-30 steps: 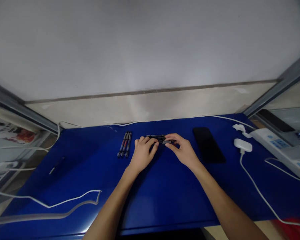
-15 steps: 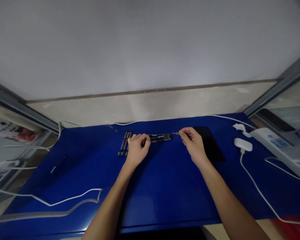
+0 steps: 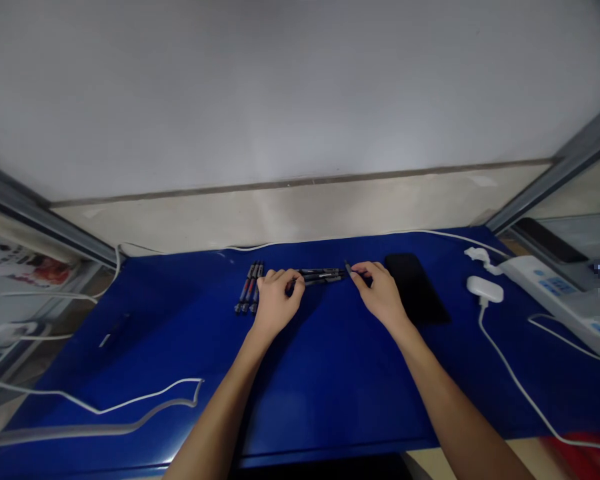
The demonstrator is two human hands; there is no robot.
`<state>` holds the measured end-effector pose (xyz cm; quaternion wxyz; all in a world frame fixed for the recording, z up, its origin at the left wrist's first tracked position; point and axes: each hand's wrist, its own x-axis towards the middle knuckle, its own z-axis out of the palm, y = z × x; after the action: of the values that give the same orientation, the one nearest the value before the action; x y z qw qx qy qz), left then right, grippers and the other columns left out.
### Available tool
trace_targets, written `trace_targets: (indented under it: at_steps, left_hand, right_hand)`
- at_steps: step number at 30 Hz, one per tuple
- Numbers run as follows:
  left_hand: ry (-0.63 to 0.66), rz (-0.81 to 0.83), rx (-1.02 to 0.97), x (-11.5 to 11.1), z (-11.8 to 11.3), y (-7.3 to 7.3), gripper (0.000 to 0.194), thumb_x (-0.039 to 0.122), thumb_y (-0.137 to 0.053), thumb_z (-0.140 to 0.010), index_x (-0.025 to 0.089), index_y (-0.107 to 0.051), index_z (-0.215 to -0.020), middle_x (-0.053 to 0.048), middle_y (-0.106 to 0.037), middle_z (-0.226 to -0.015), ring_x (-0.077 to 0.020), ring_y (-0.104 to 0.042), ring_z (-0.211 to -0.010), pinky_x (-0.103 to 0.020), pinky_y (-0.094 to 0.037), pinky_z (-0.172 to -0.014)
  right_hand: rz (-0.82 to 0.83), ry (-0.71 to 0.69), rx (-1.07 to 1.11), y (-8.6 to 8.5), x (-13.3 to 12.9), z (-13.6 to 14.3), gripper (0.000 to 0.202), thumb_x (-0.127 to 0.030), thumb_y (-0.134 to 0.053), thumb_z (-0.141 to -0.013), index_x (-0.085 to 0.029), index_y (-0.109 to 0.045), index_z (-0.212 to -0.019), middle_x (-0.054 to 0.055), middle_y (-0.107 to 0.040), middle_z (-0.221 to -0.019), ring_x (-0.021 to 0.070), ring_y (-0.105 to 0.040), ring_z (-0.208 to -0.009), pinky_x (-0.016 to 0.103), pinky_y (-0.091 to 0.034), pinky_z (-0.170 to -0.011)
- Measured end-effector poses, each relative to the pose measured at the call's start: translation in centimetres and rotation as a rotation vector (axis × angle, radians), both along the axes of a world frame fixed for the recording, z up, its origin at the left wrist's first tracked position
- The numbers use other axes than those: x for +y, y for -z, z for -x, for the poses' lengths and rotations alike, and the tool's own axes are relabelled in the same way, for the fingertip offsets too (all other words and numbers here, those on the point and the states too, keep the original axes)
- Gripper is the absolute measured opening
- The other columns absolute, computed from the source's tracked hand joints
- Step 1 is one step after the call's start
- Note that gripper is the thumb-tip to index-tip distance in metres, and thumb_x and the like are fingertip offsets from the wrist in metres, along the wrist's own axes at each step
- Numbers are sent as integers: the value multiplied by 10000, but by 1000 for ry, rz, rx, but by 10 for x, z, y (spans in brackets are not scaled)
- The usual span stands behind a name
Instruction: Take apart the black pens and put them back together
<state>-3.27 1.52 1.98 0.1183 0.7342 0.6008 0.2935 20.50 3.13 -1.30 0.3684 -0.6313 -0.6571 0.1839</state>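
Observation:
My left hand [image 3: 276, 300] is closed, with thumb and index finger pinched at the left end of several dark pens [image 3: 323, 275] lying side by side across the blue table. Which of these pens it grips is partly hidden by the fingers. Just left of that hand, more dark pens [image 3: 245, 293] with reddish markings lie in a slanted row. Between thumb and fingertips my right hand [image 3: 380, 293] pinches a short dark pen piece [image 3: 349, 268], close to the right ends of the lying pens. Much of this piece is covered by the hand.
Beside my right forearm lies a black phone-like slab [image 3: 415, 287]. Further right are a white charging case [image 3: 485, 289] on a cable and a white power strip [image 3: 555, 287]. White cables [image 3: 145, 397] cross the left of the blue table [image 3: 330, 380]. A dark pen-like object [image 3: 114, 330] lies left.
My right hand has shifted slightly left, nearer the pens. The piece in it showed a thin pale tip pointing left; now a dark end points up and left. My left hand has barely moved.

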Motion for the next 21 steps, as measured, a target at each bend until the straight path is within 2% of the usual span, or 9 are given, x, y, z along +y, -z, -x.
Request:
trace_targets:
  at_steps: [7, 13, 21]
  left_hand:
    - [9, -9, -11, -1, -2, 0, 241, 346, -464, -939, 235, -645, -825, 10, -602, -699, -182, -508, -774, -335, -291, -778]
    - [9, -6, -8, -1, -1, 0, 228, 345, -478, -935, 238, -647, -826, 11, -600, -697, -182, -508, -775, -337, -294, -777]
    - [8, -8, -6, -2, -2, 0, 227, 343, -479, -936, 241, -650, -827, 11, -593, -694, -183, -510, -776, -338, -293, -770]
  right_hand:
    - [-38, 1, -161, 7, 2, -1, 277, -282, -482, -923, -167, -693, -1060, 136, -659, -999, 302, -579, -970, 463, -461, -893]
    - [-14, -73, -168, 9, 0, 4, 296, -186, -510, -879, -169, -676, -1125, 108, -641, -934, 281, -572, -899, 432, -486, -840]
    - [-13, -72, -158, 5, -1, 9, 251, -171, -550, -860, -171, -670, -1081, 85, -629, -869, 267, -563, -860, 420, -483, -829]
